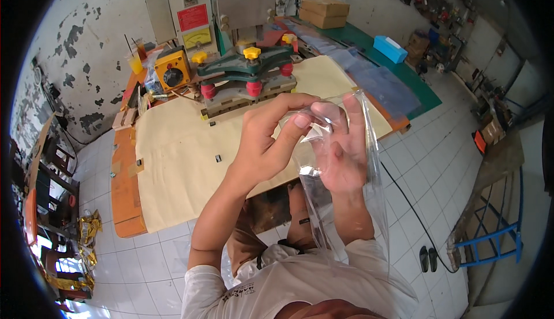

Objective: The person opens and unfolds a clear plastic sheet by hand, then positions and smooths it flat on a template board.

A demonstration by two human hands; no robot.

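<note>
A clear plastic sheet or sleeve (pixel 378 215) hangs in front of my chest, its top edge level with my fingertips. My left hand (pixel 268 137) is closed on its upper left part, pinching the film between thumb and fingers. My right hand (pixel 344 157) shows through the film with its palm up and fingers apart, touching the plastic. Whether it is inside a sleeve or behind a single layer, I cannot tell. Some right fingertips meet the left fingers at the top edge.
Ahead is a table covered with tan paper (pixel 179 163). On it stands a press machine (pixel 248 77) with yellow knobs, beside a yellow control box (pixel 172 68). To the right are clear plastic sheets (pixel 369 71), a green mat (pixel 424 97) and a blue box (pixel 390 49).
</note>
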